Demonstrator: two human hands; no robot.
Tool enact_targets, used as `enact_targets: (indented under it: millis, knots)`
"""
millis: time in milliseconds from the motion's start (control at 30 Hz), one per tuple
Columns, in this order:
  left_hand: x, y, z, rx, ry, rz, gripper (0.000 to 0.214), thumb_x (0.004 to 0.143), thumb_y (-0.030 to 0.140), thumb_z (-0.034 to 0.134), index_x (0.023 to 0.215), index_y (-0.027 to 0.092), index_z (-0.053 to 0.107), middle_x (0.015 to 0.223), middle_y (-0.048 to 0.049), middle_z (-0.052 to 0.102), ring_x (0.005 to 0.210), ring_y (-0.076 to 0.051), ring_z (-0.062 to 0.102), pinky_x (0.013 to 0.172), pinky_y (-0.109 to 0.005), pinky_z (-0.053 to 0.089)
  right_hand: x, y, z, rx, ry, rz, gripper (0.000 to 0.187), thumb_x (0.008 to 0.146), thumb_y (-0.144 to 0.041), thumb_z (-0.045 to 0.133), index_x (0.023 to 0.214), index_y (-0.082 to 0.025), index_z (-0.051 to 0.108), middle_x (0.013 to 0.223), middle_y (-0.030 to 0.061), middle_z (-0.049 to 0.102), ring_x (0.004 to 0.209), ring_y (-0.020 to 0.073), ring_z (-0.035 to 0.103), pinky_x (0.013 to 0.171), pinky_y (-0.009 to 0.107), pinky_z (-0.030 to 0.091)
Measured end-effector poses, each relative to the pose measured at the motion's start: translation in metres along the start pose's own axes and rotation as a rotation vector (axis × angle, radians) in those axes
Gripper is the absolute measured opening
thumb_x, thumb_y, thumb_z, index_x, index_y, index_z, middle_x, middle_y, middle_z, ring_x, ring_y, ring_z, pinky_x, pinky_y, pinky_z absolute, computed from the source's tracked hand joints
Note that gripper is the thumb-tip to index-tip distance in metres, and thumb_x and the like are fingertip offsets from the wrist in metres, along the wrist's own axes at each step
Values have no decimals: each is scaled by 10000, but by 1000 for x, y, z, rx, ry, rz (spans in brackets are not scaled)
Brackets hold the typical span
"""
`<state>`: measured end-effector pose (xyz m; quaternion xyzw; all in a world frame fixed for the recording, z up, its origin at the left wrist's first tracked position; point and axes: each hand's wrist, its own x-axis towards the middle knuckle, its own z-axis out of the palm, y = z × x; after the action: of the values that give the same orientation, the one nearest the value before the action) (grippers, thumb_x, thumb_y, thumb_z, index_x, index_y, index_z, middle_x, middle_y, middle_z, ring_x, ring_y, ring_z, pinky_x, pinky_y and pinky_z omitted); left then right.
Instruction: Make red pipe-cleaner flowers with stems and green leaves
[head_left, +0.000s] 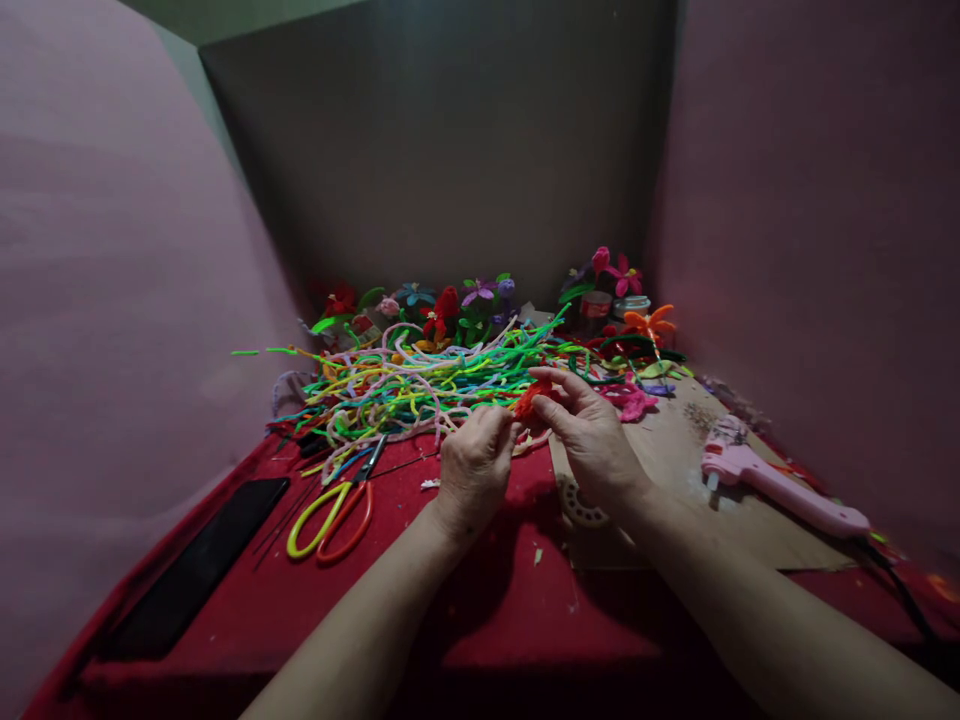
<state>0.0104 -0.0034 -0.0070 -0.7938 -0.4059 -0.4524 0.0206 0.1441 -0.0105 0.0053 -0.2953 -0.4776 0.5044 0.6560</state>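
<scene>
My left hand [474, 468] and my right hand [589, 432] meet over the red cloth, both pinched on a small red pipe-cleaner piece [531, 397] held between the fingertips. Just behind them lies a big tangle of coloured pipe cleaners [420, 385] in green, yellow, pink and blue. Scissors with yellow and orange handles [337, 508] lie to the left of my left hand.
A pink glue gun [776, 485] rests on a brown cardboard sheet [686, 455] at the right. Finished pipe-cleaner flowers [450, 305] and small jars [596, 310] line the back. A black flat object [199, 565] lies at the left. Pink walls close in both sides.
</scene>
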Motion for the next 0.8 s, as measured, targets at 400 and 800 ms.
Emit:
enact_targets:
  millis: [400,800]
  knots:
    - [1,5,1,-252,-10,-236,74,807,198,526,762,185,583,604,30,600,537,-94,539,530,-198,401,2,2,3,-87,-20,-51,138,801,-272,539,893,-210,456,673,-55,535,556,86,499,527,209,437]
    - [1,6,1,-40,14,22,136,855,167,456,865,160,591,759,-41,661,682,-130,608,625,-219,457,3,2,2,-77,-3,-53,146,796,-295,540,884,-213,457,676,-61,526,552,88,492,528,217,419]
